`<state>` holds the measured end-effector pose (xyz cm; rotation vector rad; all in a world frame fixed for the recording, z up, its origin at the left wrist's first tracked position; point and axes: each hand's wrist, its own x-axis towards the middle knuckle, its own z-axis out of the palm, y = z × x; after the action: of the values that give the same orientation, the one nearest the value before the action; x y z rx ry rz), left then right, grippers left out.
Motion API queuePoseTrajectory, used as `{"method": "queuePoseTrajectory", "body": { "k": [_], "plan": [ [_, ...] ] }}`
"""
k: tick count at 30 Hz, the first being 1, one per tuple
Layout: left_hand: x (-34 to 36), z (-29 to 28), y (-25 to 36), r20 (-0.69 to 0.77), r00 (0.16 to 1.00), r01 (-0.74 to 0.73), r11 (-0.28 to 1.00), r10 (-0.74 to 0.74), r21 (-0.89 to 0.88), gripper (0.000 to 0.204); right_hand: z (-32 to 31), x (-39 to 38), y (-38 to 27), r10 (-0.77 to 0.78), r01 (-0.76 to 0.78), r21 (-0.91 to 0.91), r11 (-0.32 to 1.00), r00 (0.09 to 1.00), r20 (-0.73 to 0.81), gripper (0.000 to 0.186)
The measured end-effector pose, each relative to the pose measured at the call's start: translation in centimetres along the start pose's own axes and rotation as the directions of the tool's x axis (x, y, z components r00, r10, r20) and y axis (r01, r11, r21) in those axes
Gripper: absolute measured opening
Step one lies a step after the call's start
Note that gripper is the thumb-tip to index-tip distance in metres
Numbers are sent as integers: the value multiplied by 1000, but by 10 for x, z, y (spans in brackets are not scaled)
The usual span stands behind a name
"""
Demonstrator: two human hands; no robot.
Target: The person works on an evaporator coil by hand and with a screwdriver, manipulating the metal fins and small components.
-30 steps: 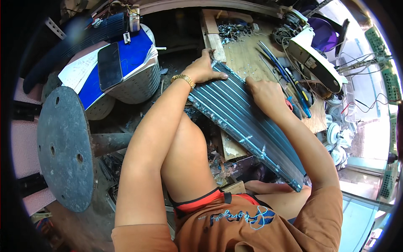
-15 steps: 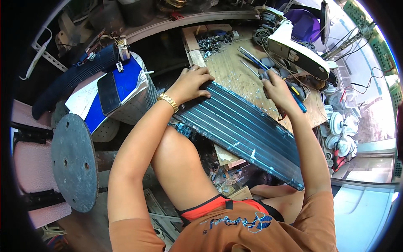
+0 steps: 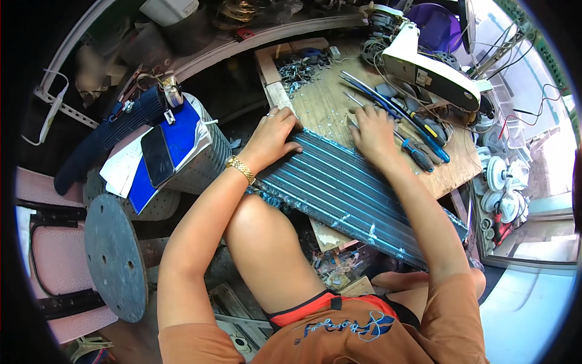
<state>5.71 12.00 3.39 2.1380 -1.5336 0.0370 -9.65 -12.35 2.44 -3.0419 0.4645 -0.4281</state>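
Note:
A long dark radiator-like panel (image 3: 339, 188) with parallel metal ribs lies aslant, partly over the wooden bench board and by my bare knee. Its far left end is under my left hand (image 3: 276, 136), fingers over the edge and thumb on the ribs; a gold watch is on that wrist. My right hand (image 3: 373, 133) is over the board, just beyond the panel's far edge, fingers curled downward. What it holds, if anything, is hidden. Beside it lies a screwdriver (image 3: 417, 155) with a blue and dark handle, its shaft passing behind the hand.
Further tools, among them a yellow-and-black handled one (image 3: 429, 128), lie right on the wooden board (image 3: 327, 97). Small screws (image 3: 297, 73) are heaped at its back. A white appliance part (image 3: 430, 70) stands behind. At left, a phone (image 3: 157, 156) rests on a blue folder; a round metal disc (image 3: 115, 258) stands nearer.
My right hand has moved left, away from the tools, toward the panel's far edge, uncovering the screwdriver handle. My left hand stays on the panel's end. The view has shifted slightly.

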Motion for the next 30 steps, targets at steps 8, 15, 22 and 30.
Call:
{"method": "queuePoseTrajectory", "body": {
  "k": [8, 15, 22, 30],
  "plan": [
    [7, 4, -12, 30, 998, -55, 998, 56, -25, 53, 24, -11, -63, -102, 149, 374, 915, 984, -143, 21],
    [3, 7, -8, 26, 998, -60, 998, 60, 8, 53, 30, -16, -64, -128, 214, 357, 909, 960, -250, 25],
    [-1, 9, -9, 9, 1000, -3, 1000, 2, 24, 51, 26, -16, -63, -152, 251, 370, 894, 949, -276, 24],
    [4, 10, -9, 13, 1000, 4, 997, -3, -75, 53, 25, -16, -57, -195, 300, 404, 864, 940, -281, 33]
  ]
}}
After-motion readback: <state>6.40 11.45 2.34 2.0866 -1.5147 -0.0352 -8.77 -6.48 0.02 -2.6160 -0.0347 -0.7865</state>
